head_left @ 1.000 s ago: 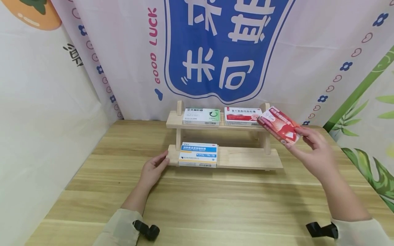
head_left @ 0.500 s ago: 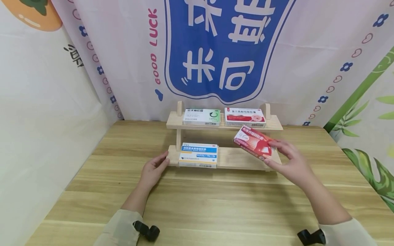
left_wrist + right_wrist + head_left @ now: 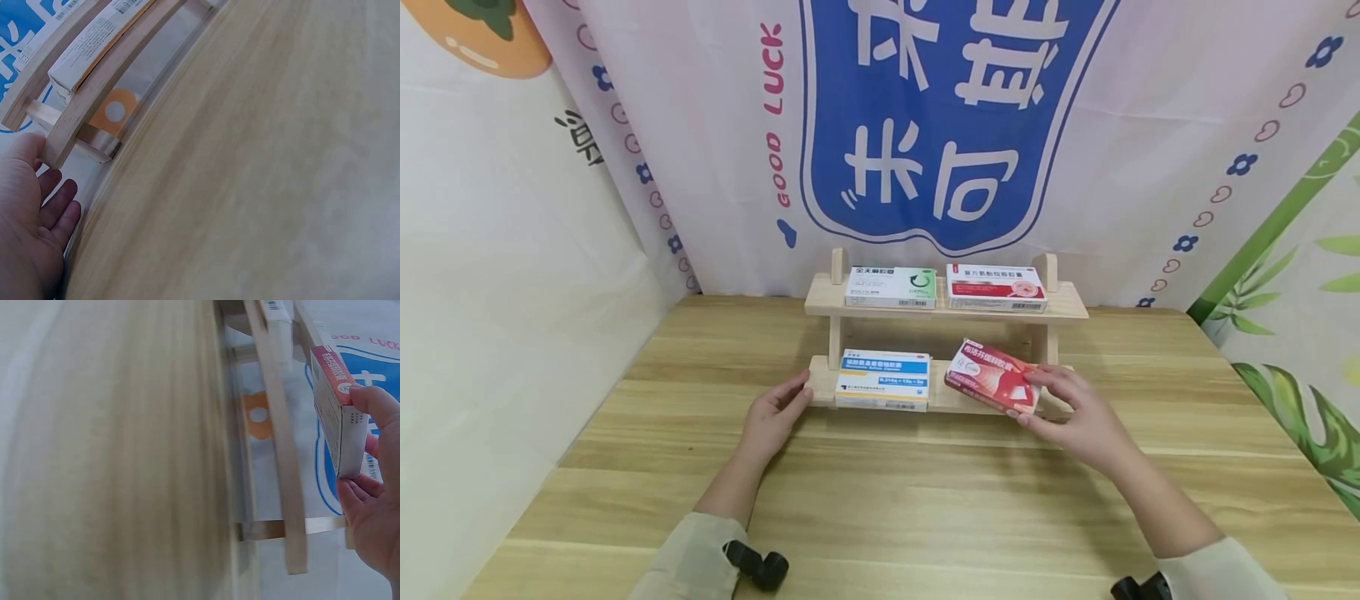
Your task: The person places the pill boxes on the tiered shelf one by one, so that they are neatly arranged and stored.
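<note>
My right hand (image 3: pixel 1086 421) pinches a red medicine box (image 3: pixel 992 377) by its right end, over the right part of the lower shelf of a wooden two-tier rack (image 3: pixel 947 312). The box is tilted; in the right wrist view, the thumb presses one edge and the fingers the opposite one. At the lower shelf's left end, my left hand (image 3: pixel 772 417) grips the wood, the thumb on the board in the left wrist view. Beside that hand, a blue-and-white medicine box (image 3: pixel 883 380) lies on the lower shelf.
On the upper shelf lie a green-and-white medicine box (image 3: pixel 891 287) and a red-and-white medicine box (image 3: pixel 996 288). The rack stands on a wood-grain table (image 3: pixel 887 500), with a printed cloth (image 3: pixel 715 167) hanging behind it.
My right hand has brought the red box left and down, from beside the upper shelf's right end to the lower shelf. My left hand has stayed at the rack.
</note>
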### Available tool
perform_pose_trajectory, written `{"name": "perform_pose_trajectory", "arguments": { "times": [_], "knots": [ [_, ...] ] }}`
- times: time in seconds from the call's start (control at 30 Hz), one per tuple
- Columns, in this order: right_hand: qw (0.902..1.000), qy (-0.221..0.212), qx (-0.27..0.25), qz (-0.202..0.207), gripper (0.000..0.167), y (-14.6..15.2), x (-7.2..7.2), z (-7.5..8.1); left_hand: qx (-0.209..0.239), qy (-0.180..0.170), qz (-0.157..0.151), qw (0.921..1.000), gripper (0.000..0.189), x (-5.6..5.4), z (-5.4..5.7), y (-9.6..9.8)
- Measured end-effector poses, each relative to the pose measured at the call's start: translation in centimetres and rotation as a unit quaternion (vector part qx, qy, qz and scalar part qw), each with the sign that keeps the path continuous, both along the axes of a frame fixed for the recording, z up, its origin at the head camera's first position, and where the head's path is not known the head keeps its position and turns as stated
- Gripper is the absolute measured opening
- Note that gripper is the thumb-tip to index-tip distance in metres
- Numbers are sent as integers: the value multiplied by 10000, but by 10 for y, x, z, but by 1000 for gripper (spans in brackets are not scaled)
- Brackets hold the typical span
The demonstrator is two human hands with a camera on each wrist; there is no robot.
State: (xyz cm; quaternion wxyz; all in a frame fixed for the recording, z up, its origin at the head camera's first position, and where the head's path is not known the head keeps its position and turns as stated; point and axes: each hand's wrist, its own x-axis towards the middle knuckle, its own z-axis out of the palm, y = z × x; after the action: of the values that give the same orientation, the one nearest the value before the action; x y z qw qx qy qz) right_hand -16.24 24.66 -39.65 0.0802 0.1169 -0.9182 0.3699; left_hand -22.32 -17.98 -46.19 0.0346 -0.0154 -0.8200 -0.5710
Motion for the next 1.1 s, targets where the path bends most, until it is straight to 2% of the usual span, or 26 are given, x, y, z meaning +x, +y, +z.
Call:
{"name": "perform_pose_trajectory", "arguments": {
  "times": [0.13, 0.37, 0.77, 0.9, 1.1],
  "knots": [
    [9999, 35, -17, 131, 53, -2, -2, -9, -24, 24, -19, 10000, 41, 1, 1, 0],
    [9996, -59, 262, 107, 56, -4, -2, -18, -3, 26, -33, 10000, 41, 2, 1, 0],
    [9969, -505, 596, 26, 61, -1, -1, -13, 142, -127, -55, 9998, 42, 1, 3, 1],
    [9976, -417, 556, -50, 56, 2, -3, -17, 128, -182, -44, 9997, 42, 0, 2, 1],
    [9988, 41, 470, -163, 44, 4, -6, -23, 118, -242, -37, 9996, 43, 1, 4, 1]
  ]
}}
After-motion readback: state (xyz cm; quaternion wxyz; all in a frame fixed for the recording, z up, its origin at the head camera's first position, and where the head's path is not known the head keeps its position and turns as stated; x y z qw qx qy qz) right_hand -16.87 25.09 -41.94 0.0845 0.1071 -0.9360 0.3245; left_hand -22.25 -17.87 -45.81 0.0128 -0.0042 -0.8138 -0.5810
